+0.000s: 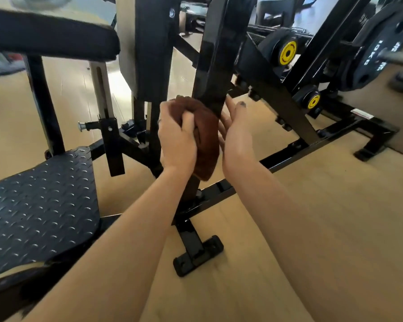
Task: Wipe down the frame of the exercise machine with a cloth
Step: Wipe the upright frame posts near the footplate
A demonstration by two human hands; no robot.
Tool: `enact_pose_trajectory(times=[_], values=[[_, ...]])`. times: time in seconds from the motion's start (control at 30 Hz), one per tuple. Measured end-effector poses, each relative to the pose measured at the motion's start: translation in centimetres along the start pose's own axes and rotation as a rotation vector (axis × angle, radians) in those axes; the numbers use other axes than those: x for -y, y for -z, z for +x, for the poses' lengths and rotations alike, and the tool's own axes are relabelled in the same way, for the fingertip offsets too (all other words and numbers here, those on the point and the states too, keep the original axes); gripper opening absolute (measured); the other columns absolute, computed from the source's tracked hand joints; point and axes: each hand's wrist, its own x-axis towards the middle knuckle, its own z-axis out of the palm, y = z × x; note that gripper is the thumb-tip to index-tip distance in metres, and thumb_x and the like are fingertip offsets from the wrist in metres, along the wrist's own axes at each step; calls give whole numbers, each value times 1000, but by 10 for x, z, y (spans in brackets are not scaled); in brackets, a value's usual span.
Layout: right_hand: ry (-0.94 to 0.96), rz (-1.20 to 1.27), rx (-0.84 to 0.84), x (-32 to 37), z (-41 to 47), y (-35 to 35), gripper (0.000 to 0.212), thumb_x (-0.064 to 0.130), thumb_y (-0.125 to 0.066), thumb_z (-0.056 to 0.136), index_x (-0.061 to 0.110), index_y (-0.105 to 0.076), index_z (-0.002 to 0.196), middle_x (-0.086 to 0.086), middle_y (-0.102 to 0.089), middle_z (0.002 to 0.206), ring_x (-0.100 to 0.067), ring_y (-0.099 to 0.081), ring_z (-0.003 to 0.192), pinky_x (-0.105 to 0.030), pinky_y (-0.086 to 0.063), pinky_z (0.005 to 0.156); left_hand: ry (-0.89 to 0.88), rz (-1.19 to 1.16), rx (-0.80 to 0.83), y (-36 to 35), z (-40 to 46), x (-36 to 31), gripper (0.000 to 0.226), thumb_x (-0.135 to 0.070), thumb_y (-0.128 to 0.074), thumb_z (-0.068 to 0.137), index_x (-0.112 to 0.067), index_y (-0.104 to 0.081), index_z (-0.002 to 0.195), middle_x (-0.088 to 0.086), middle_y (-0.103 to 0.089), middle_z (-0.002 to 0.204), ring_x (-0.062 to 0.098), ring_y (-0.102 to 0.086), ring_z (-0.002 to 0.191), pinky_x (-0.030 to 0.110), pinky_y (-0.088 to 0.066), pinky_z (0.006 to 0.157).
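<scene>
A brown cloth point(207, 140) is wrapped against a black upright post point(215, 56) of the exercise machine frame, in the middle of the view. My left hand point(176, 140) grips the cloth from the left, fingers curled into it. My right hand point(236, 131) lies with straight fingers against the right side of the cloth and the post. The post's lower part is hidden behind the cloth and my hands. Below, a black base bar point(286, 154) runs along the floor to a foot point(198, 256).
A black checker-plate footplate point(42, 205) lies at the lower left, a padded black seat point(49, 33) above it. Yellow-capped pivots point(287, 53) and a 10 kg weight plate point(379, 54) sit at the upper right. Light wooden floor point(312, 217) surrounds the frame.
</scene>
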Motion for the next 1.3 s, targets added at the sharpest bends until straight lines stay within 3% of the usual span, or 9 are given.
enact_pose_trajectory(times=[0.1, 0.23, 0.33, 0.5, 0.67, 0.87, 0.97, 1.17, 1.3], values=[[-117, -90, 36, -47, -2, 9, 57, 54, -17, 109, 32, -33, 158, -1, -40, 162, -25, -34, 151, -42, -25, 122, 108, -15, 30, 16, -10, 40, 18, -29, -45, 106, -46, -47, 101, -11, -60, 107, 9, -62, 103, 33, -50, 94], [-207, -237, 7, -101, -5, 19, 56, 59, -17, 107, 36, -40, 154, 0, -46, 157, -24, -42, 145, -39, -33, 112, 267, 90, 161, 45, -23, 90, 15, -33, -42, 109, -45, -49, 104, -16, -59, 104, 4, -58, 94, 22, -43, 75], [-218, -322, 15, -118, 3, 21, 63, 64, -16, 105, 34, -37, 156, 0, -45, 158, -26, -42, 145, -40, -33, 112, 401, 215, 253, 62, -43, 133, 14, -37, -41, 110, -34, -49, 122, -15, -58, 106, 7, -57, 95, 30, -46, 83], [-251, -393, 28, -136, 14, 26, 64, 65, -15, 104, 33, -36, 155, -2, -43, 158, -28, -42, 144, -45, -30, 118, 467, 349, 285, 71, -54, 156, 15, -38, -41, 109, -32, -46, 122, -2, -60, 118, 22, -59, 105, 43, -49, 96], [-303, -424, -52, -154, 15, 28, 55, 57, -22, 105, 29, -53, 141, -4, -59, 137, -26, -55, 124, -48, -39, 113, 448, 737, 442, 81, -76, 170, 27, -36, -46, 108, -21, -44, 130, 7, -53, 126, 25, -57, 105, 40, -50, 92], [-386, -465, -112, -156, 10, 44, 47, 48, -25, 108, 21, -62, 122, -8, -62, 124, -26, -57, 112, -47, -46, 103, 625, 621, 387, 74, -62, 157, 39, -40, -48, 107, -15, -45, 138, 11, -59, 125, 29, -61, 105, 42, -51, 93], [-496, -401, -7, -154, 2, 47, 44, 53, -29, 107, 26, -56, 128, -10, -61, 126, -30, -59, 113, -54, -49, 101, 668, 527, 347, 71, -62, 147, 43, -43, -46, 107, -15, -46, 141, 10, -61, 122, 28, -63, 103, 47, -54, 98], [-580, -181, 90, -148, -17, 33, 60, 70, -33, 100, 23, -70, 107, -9, -78, 104, -32, -72, 102, -52, -57, 96, 703, 311, 323, 65, -66, 119, 41, -38, -47, 107, -22, -35, 143, 5, -56, 127, 21, -61, 100, 43, -54, 94], [-475, -286, 115, -148, -29, 29, 54, 69, -44, 98, 26, -63, 125, -7, -71, 117, -29, -68, 109, -52, -54, 102, 776, 230, 314, 57, -81, 106, 43, -44, -43, 106, -18, -33, 140, 10, -54, 129, 27, -59, 109, 48, -52, 97]])
